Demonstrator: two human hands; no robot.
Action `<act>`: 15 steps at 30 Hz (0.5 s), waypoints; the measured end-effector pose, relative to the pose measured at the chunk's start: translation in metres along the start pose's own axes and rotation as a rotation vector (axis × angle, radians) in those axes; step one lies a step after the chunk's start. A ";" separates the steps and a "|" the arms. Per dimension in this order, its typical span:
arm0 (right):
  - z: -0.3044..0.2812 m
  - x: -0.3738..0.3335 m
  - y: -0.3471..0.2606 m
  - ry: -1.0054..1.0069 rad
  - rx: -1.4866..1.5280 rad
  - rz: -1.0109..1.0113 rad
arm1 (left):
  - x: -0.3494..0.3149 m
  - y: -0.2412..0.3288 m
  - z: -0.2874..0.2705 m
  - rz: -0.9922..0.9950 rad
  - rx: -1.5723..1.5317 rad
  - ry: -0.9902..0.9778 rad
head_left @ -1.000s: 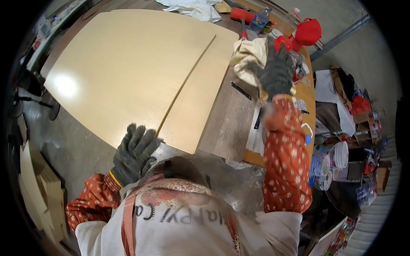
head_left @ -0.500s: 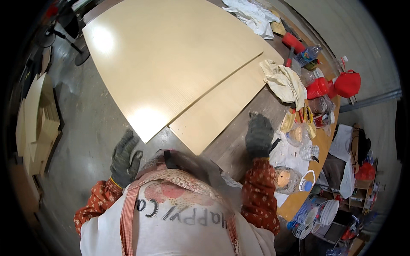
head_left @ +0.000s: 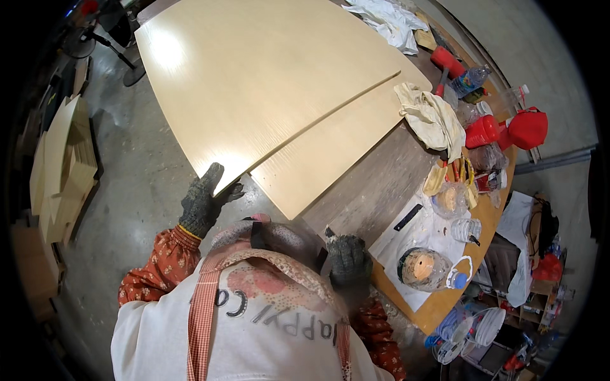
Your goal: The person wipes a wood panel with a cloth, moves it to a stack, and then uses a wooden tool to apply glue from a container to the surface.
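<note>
Two pale wood-grain panels lie overlapped on the table. At the near corner of the upper panel (head_left: 273, 82), my left hand (head_left: 202, 204), in a dark grey work glove, has its fingers over the top face and its thumb by the edge, closed on the corner. The lower panel (head_left: 318, 168) sticks out on the right, its near corner pointing toward me. My right hand (head_left: 349, 259), gloved alike, is curled close to my body, right of that corner and apart from both panels. Whatever it holds, if anything, cannot be made out.
A cream cloth (head_left: 429, 120), a red mallet (head_left: 447, 62), a red bottle (head_left: 483, 131) and several plastic bottles crowd the table's right side. Nearer are a white sheet (head_left: 394, 244) and a large clear jug (head_left: 422, 270). Stacked boards (head_left: 67, 171) and a fan (head_left: 133, 76) stand left.
My left hand has moved up onto the upper panel's corner. My right hand has come down and left from the table's right side toward my body. The view has shifted slightly.
</note>
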State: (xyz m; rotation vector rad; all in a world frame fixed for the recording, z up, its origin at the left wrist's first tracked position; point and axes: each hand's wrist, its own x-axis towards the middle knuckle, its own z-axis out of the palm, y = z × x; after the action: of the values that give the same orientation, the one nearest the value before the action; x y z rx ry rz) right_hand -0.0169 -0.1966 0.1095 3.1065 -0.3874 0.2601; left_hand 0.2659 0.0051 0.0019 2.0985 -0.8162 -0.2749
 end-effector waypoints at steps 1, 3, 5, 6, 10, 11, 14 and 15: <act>-0.002 -0.005 -0.001 -0.014 -0.013 -0.012 | 0.011 0.019 -0.012 0.144 0.134 -0.006; 0.017 -0.035 0.002 -0.012 0.142 0.088 | 0.022 0.021 -0.011 0.091 0.059 -0.085; 0.010 -0.027 0.007 -0.014 0.243 0.116 | 0.024 -0.004 0.009 -0.119 -0.151 -0.148; -0.004 -0.018 0.013 -0.015 0.264 0.105 | 0.028 -0.008 0.012 -0.313 -0.374 -0.222; -0.021 -0.011 0.020 0.066 0.501 0.267 | 0.067 0.053 0.005 -0.357 -0.632 -0.341; -0.015 -0.021 0.021 0.115 0.251 0.378 | 0.080 0.077 -0.001 -0.574 -1.025 -0.392; -0.008 -0.039 0.017 0.099 -0.220 0.517 | 0.087 0.099 0.010 -0.712 -1.380 -0.432; -0.030 -0.027 0.015 0.068 0.028 0.616 | 0.085 0.104 0.014 -0.662 -1.353 -0.452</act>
State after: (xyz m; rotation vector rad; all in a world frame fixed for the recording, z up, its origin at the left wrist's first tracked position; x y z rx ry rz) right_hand -0.0509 -0.2037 0.1344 2.8963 -1.3363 0.3656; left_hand 0.2775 -0.1030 0.0823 0.9082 0.0002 -1.2708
